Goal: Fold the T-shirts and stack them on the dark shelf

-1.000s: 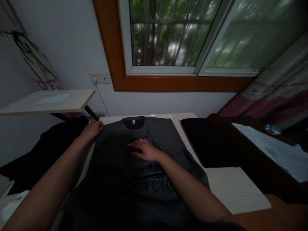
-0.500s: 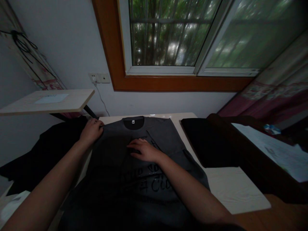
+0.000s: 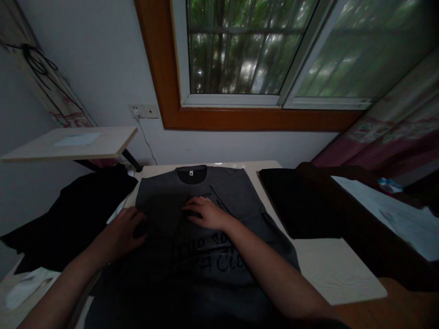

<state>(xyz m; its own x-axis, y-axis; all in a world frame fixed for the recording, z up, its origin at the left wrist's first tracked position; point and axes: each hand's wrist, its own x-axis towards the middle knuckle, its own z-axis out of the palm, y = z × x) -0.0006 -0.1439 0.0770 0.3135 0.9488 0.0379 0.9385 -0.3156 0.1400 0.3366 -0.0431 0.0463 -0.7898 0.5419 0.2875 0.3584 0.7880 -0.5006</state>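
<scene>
A dark grey T-shirt [image 3: 233, 183] with black lettering lies front up on the table, its collar and small white label at the far end. My right hand [image 3: 207, 214] rests on the chest of the shirt, fingers spread and holding nothing. At the shirt's left side is my left hand [image 3: 125, 230], its thumb apart from its curved fingers, with nothing seen between them. The left sleeve area lies just beyond that hand. Shadow hides most of the shirt's near part.
Black cloth [image 3: 75, 205] is heaped on the left, below a raised wooden shelf [image 3: 113, 139]. To the right lies a folded black garment [image 3: 302, 201] on the pale table [image 3: 336, 269]. White paper [image 3: 387, 210] rests on a dark surface farther right. A window [image 3: 247, 50] is behind.
My left hand has moved from the shirt's far left shoulder toward me, down its left side, and its fingers have opened. My right hand has stayed on the chest.
</scene>
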